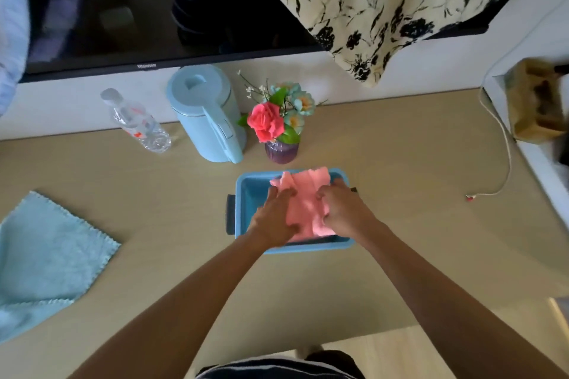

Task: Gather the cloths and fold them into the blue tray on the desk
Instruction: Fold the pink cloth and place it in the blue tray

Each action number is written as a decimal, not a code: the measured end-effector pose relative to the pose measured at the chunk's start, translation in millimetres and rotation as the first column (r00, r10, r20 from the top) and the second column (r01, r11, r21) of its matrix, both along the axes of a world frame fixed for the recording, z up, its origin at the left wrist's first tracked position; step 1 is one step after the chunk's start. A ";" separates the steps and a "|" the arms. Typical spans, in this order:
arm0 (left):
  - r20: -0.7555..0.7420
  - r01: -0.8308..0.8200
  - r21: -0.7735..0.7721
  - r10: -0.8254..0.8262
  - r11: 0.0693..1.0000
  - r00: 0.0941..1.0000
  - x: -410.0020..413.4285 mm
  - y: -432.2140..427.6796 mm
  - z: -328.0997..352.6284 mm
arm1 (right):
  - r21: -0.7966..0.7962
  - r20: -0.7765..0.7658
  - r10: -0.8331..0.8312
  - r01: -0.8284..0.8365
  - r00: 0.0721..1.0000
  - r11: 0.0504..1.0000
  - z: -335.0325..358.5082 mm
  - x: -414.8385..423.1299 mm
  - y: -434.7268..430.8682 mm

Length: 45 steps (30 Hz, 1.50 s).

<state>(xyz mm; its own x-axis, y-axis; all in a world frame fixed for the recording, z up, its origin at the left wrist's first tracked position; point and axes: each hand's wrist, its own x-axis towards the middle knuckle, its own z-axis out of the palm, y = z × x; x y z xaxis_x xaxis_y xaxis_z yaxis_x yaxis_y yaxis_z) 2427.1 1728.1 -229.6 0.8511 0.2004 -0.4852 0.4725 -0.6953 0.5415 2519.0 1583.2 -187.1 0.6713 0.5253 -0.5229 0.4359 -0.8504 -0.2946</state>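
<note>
The blue tray (246, 191) sits in the middle of the desk. A pink cloth (303, 194) lies crumpled inside it, its far edge rising over the tray's back rim. My left hand (274, 218) presses on the cloth's left side and my right hand (341, 206) grips its right side, fingers curled into the fabric. A dark cloth shows under the pink one at the tray's near edge. A light blue cloth (46, 258) lies spread flat on the desk at the far left, partly out of view.
Behind the tray stand a purple vase of flowers (281, 151), a light blue kettle (206, 114) and a clear plastic bottle (138, 123). A TV screen (154, 9) hangs above. A white cable (498, 163) lies at the right.
</note>
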 end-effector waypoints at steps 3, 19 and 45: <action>-0.076 0.023 0.009 -0.022 1.000 0.997 6.1 -3.7 -13.9 | -0.089 0.006 0.067 -0.066 0.998 0.994 -12.2 -2.0 6.6; -0.205 0.288 0.447 -0.217 0.847 0.954 26.5 -16.5 -37.8 | -0.531 0.362 0.614 -0.386 0.701 0.754 -62.9 -4.3 22.0; 0.417 -0.410 -0.285 0.497 0.866 0.761 -102.7 59.0 52.5 | 0.652 -0.252 -0.273 0.372 0.928 0.661 17.4 -71.3 57.6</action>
<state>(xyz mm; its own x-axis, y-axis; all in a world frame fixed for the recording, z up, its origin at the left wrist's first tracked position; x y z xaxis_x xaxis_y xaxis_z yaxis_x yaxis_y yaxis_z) 2324.5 1787.1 -177.1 0.8093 0.5747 -0.1215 0.3727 -0.3426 0.8624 2447.7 1640.8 -169.7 0.8245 0.5291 -0.2007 0.0916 -0.4749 -0.8753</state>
